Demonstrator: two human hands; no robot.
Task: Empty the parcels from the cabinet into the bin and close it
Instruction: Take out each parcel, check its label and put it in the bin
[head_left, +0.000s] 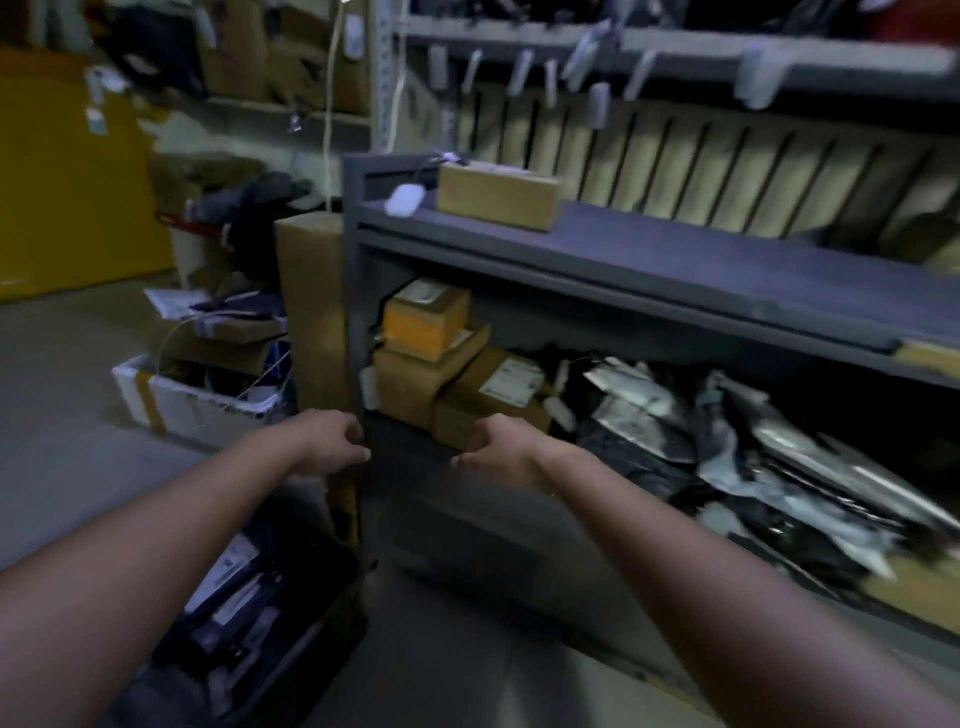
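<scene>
The grey cabinet (571, 249) stands open in front of me. Its left end holds an orange box (423, 319) on stacked brown boxes (415, 374), and a heap of grey and black plastic mailers (753, 452) fills the right. At the lower left front a dark flat parcel (408, 441) sits between my hands. My left hand (332, 441) grips its left end and my right hand (498, 449) grips its right end, fingers curled. The dark bin (343, 566), with parcels inside, stands on the floor at the lower left, under my left forearm. The picture is blurred.
A tall cardboard box (311, 312) leans against the cabinet's left side. A white crate (171, 400) of clutter sits on the floor beyond it. A brown box (498, 195) lies on the cabinet top. Shelving with hanging tags (597, 67) runs above.
</scene>
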